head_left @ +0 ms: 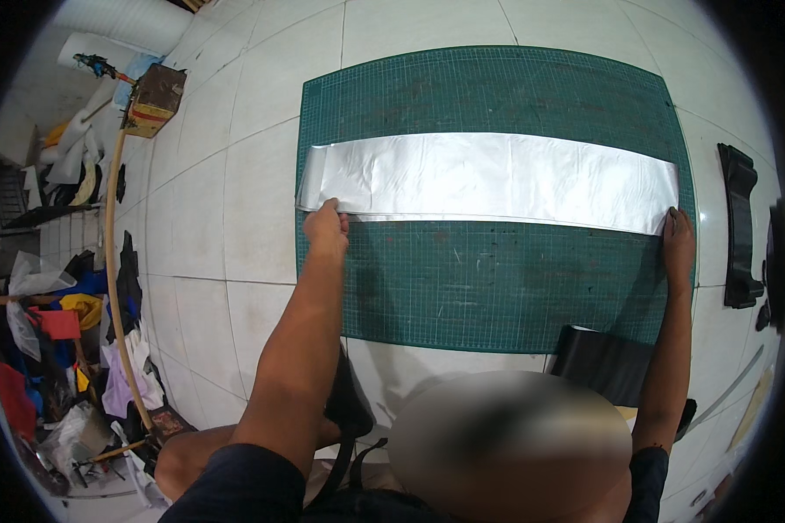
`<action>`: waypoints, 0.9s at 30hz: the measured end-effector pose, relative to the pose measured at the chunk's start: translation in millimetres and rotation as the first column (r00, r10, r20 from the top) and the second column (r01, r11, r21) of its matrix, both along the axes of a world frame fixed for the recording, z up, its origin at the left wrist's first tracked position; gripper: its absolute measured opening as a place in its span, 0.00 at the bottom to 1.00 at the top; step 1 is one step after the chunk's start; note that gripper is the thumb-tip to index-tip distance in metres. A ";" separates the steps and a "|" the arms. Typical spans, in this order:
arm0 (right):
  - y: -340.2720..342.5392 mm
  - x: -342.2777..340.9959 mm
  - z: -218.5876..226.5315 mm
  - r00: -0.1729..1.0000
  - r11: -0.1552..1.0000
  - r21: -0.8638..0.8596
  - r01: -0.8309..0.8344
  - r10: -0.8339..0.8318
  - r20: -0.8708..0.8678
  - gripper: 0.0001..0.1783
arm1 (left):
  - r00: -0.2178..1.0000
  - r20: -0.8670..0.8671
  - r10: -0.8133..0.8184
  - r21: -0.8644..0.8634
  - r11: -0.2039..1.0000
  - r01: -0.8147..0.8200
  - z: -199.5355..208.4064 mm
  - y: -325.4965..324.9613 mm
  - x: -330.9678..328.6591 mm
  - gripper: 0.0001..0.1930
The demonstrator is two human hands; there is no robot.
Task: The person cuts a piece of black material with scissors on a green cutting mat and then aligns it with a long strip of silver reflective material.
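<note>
A long silver sheet (497,179), shiny and slightly creased, lies across the green cutting mat (497,288). Its left end folds or curls over on itself. My left hand (326,228) pinches the near edge close to that left end, fingers closed on the sheet. At the opposite end, my right hand (678,237) grips the near right corner, thumb on top and the other fingers partly hidden. Between the hands the near edge runs almost straight, with a thin strip of a lower layer showing beneath it on the left.
A black folded sheet (602,362) overlaps the mat's near right edge. Another black piece (740,227) lies on the tiles at the right. On the left are a brown box (155,98), a long wooden pole (112,253) and a heap of coloured scraps (70,340).
</note>
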State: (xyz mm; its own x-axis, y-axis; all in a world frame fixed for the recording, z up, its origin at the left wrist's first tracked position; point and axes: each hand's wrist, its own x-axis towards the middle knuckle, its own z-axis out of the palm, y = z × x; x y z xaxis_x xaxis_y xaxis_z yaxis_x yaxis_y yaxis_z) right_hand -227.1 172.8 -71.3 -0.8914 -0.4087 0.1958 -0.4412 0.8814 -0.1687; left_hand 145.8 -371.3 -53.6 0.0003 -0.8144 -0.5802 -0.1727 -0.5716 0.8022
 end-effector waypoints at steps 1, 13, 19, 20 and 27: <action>-0.7 1.2 0.7 1.000 1.000 -0.005 0.009 -0.009 -0.007 0.18 | 0.999 0.034 0.022 0.009 1.000 -0.023 -1.3 -0.3 0.0 0.17; 2.0 0.2 5.0 1.000 1.000 -0.023 0.010 -0.010 0.012 0.18 | 0.988 0.108 0.112 0.041 0.992 -0.117 -5.0 -3.4 -6.8 0.23; -1.1 1.8 2.2 1.000 1.000 -0.021 0.001 -0.001 0.001 0.18 | 0.986 0.059 0.157 0.090 0.983 -0.162 -1.2 -10.4 -3.9 0.21; -0.3 1.5 2.4 1.000 1.000 -0.018 0.002 -0.002 0.001 0.18 | 0.987 0.055 0.150 0.100 0.983 -0.155 -0.5 -9.9 -5.3 0.20; 2.9 0.7 5.6 1.000 1.000 -0.027 0.005 -0.005 -0.017 0.17 | 0.973 0.203 0.108 0.059 0.991 -0.123 9.9 -5.1 -16.3 0.15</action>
State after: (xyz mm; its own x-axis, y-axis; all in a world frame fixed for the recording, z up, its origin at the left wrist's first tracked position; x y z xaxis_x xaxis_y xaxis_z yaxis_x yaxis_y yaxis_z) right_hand -226.4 175.7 -65.7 -0.8900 -0.3984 0.2216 -0.4396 0.8789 -0.1852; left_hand 129.5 -376.4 -43.7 0.2130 -0.7594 -0.6148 -0.2540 -0.6507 0.7156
